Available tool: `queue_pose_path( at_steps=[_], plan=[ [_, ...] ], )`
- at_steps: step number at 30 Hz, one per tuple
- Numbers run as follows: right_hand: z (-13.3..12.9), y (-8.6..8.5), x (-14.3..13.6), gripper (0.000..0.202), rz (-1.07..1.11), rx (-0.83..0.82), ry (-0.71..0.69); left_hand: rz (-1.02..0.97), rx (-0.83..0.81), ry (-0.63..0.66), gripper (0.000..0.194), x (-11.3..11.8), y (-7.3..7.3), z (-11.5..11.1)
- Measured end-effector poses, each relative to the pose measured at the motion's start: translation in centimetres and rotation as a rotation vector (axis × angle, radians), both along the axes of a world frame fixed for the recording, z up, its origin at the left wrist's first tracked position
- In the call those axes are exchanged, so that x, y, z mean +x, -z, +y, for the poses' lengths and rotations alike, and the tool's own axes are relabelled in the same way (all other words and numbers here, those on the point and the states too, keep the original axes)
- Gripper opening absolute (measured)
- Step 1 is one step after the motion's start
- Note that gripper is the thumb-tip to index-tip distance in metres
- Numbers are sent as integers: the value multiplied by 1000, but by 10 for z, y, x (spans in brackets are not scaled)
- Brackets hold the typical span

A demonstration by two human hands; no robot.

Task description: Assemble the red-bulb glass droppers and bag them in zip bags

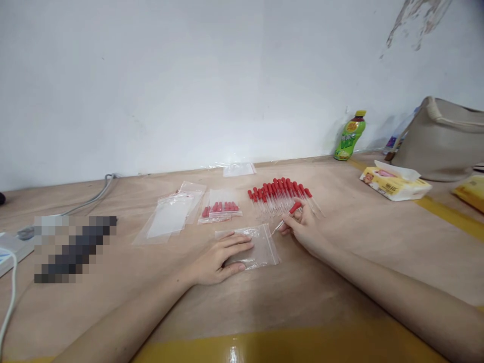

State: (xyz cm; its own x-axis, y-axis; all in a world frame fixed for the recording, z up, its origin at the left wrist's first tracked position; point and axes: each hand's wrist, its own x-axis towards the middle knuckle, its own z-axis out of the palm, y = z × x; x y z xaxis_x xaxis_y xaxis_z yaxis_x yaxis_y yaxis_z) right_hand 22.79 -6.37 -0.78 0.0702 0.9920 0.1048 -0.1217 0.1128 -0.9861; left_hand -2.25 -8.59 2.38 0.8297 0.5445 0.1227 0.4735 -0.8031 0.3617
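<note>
My left hand lies flat on a clear zip bag, fingers stretched out over its left part. Between the fingers of my right hand is a glass dropper with a red rubber bulb, its tip pointing down and left at the bag's zip edge. Whether the tip touches the bag I cannot tell. Just behind my right hand, a pile of several red-bulbed droppers is spread in a fan. To their left, filled bags show red bulbs inside.
Flat clear bags lie at the left, another bag by the wall. At the right are a tissue pack, a green bottle and a beige handbag. A grey cable and a blurred-out dark object are at far left.
</note>
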Motion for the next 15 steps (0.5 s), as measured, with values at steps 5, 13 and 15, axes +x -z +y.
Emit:
queue_pose_path(
  at_steps=[5, 13, 15],
  plan=[
    [-5, -1, -1, 42, 130, -124, -107, 26, -5, -5, 50, 0, 0, -1],
    [-12, -10, 29, 25, -262, -77, -522, 42, 4, -14, 54, -2, -2, -1],
    [-14, -11, 26, 22, -318, 56, -510, 55, 1, -7, 54, -3, 0, 0]
  ],
)
